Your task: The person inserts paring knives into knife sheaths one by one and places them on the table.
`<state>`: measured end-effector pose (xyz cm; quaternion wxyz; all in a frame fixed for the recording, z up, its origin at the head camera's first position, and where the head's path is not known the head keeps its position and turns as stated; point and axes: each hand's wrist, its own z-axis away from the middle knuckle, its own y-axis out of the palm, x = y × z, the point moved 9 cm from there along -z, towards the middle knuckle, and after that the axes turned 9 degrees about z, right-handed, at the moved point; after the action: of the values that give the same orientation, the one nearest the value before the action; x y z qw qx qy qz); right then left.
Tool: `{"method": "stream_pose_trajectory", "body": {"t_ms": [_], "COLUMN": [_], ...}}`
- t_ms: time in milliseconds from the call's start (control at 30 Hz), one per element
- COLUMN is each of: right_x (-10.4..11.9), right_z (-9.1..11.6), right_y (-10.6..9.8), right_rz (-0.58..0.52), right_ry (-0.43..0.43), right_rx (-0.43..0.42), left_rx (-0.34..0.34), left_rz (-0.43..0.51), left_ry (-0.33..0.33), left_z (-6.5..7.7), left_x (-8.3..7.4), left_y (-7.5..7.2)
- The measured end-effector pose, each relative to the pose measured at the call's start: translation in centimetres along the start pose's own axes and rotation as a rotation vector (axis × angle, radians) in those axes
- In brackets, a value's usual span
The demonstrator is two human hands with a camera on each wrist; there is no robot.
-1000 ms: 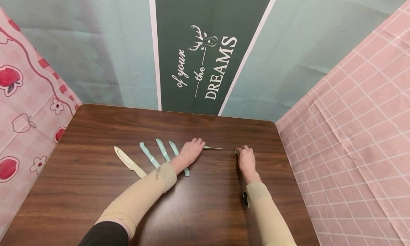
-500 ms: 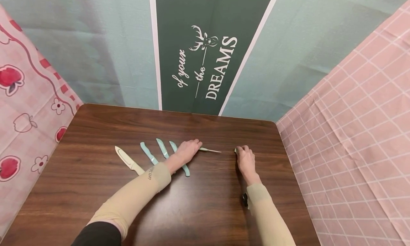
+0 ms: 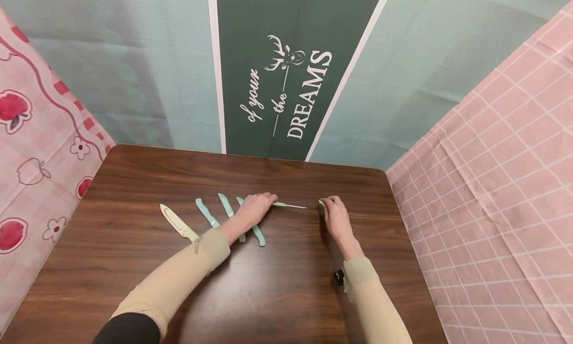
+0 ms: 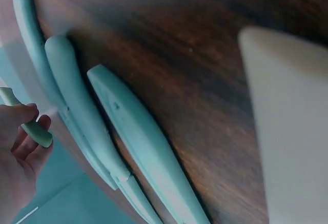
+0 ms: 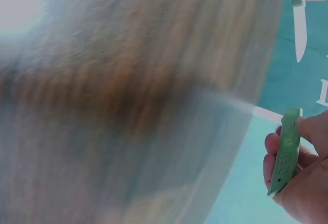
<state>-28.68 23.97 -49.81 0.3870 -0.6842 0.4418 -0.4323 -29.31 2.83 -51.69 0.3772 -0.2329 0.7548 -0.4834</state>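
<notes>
My left hand (image 3: 255,209) grips a small knife by its light green handle (image 4: 37,133). Its bare blade (image 3: 293,206) points right, toward my other hand. My right hand (image 3: 336,217) holds a green sheath (image 5: 287,155) between thumb and fingers; raised letters show on its side. A gap separates the blade's tip from the sheath. Below and left of my left hand lie several light blue knives (image 3: 207,212), partly covered by that hand and wrist. A cream knife (image 3: 175,220) lies farthest left, its handle end hidden by my left sleeve.
The brown wooden table (image 3: 286,294) ends at a back edge against a hanging green and blue cloth (image 3: 179,85). A pink checked cloth (image 3: 492,160) hangs on the right, and a fruit-patterned one (image 3: 36,145) on the left. A black device (image 3: 338,277) sits at my right wrist.
My left hand has drawn a little to the left with the knife. My right hand has shifted left and slightly away from me with the sheath. The knives on the table lie as before.
</notes>
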Motion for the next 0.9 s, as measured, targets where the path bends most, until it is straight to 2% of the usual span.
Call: {"method": "stream_pose_trajectory", "body": {"t_ms": [133, 267, 433, 567, 667, 900], "right_x": [0.7, 1.2, 1.7, 2.4, 2.9, 3.5], "right_z": [-0.4, -0.6, -0.9, -1.0, -1.1, -1.1], "right_y": [-0.6, -0.9, -1.1, -1.4, -1.5, -2.1], "right_rz": [-0.024, -0.034, -0.06, -0.079, -0.094, -0.173], "right_ry": [0.01, 0.032, 0.035, -0.009, -0.04, -0.052], "right_rx": [0.012, 0.043, 0.067, 0.059, 0.061, 0.077], "left_rx": [-0.053, -0.076, -0.111, -0.119, -0.111, -0.104], "left_rz": [0.026, 0.039, 0.124, 0.171, 0.176, 0.16], "left_ry": [0.01, 0.022, 0.026, 0.024, 0.029, 0.039], "left_z": [0.2, 0.5, 1.2, 1.8, 2.3, 2.9], "left_x": [0.1, 0.2, 0.7, 1.2, 1.3, 1.5], "left_y": [-1.0, -1.7, -2.7, -3.7, -4.5, -6.5]}}
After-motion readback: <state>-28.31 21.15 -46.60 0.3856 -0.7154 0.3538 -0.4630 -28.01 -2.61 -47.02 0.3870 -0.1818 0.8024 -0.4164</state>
